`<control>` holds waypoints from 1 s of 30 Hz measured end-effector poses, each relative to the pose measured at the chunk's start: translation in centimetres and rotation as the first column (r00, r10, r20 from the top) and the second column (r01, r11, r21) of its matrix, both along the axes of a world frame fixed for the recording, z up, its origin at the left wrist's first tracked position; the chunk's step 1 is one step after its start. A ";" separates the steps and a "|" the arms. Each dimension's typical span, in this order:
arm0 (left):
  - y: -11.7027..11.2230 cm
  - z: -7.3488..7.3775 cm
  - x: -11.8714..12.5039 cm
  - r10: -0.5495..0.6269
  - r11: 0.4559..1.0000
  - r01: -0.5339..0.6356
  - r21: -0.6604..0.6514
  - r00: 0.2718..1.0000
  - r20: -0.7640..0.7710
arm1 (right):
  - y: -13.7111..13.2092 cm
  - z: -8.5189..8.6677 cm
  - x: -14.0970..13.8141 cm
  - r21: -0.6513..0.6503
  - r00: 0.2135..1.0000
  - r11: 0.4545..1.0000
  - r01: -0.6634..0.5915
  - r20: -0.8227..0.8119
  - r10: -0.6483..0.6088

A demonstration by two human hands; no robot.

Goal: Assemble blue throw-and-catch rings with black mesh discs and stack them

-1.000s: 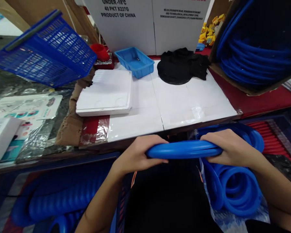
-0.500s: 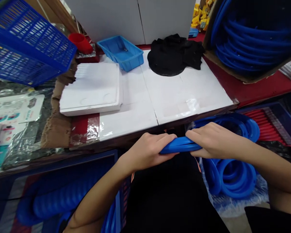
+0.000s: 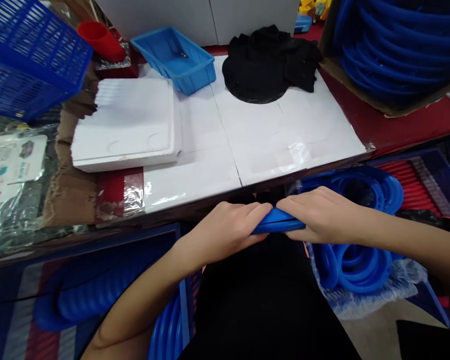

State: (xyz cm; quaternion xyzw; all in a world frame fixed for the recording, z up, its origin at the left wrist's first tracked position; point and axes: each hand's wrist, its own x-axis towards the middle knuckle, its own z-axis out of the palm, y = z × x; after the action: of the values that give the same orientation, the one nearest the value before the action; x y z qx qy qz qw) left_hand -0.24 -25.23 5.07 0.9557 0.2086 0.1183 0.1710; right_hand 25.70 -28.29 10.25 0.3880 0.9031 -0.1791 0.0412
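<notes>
Both my hands grip one blue plastic ring [image 3: 278, 222], seen edge-on just in front of the table's front edge. My left hand [image 3: 234, 227] is closed round its left side, thumb side up. Round the right side my right hand [image 3: 317, 212] is closed too, and the two hands are close together. A dark seam runs along the ring's rim between them. Below and right of my right hand, more blue rings [image 3: 363, 270] lie in a clear plastic bag. My fingers hide much of the held ring.
On the white tabletop [image 3: 262, 155] are a white foam block [image 3: 123, 125], a light blue tray [image 3: 176, 60] and a black cloth [image 3: 270, 65]. A box of blue coils [image 3: 393, 55] stands right. A blue basket [image 3: 30, 55] is upper left; a crate of blue rings [image 3: 93, 295] sits below.
My hands have drawn slightly closer together on the blue ring, and a dark seam now shows between them. The camera view has shifted a little.
</notes>
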 end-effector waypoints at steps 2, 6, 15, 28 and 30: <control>0.0 0.3 -0.9 -0.022 1.000 0.021 0.011 0.999 0.049 | -0.6 0.4 0.5 0.010 0.997 1.000 -0.006 -0.071 0.007; 0.1 1.6 -1.5 -0.059 0.995 0.066 -0.078 0.995 0.081 | -1.5 1.7 0.5 0.032 0.997 0.999 -0.023 -0.068 0.025; -0.1 2.6 0.0 -0.034 0.980 0.041 -0.197 0.999 0.038 | -1.4 1.9 -0.7 0.005 1.000 1.000 0.016 0.001 -0.016; 2.2 0.8 -5.8 0.016 0.950 0.077 -0.304 0.956 0.294 | -1.9 -0.4 4.5 0.054 0.924 0.980 0.191 -0.346 -0.161; 1.3 0.9 -3.5 -0.019 0.976 0.074 -0.207 0.967 0.255 | -2.2 -0.4 3.9 0.086 0.949 0.983 0.161 -0.289 -0.130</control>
State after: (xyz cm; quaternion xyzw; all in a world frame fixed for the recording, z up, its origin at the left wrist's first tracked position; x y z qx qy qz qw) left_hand -3.74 -23.93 6.00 0.9135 0.1741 0.2114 0.3010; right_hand 29.56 -30.46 9.82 0.4257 0.8771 -0.1857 -0.1223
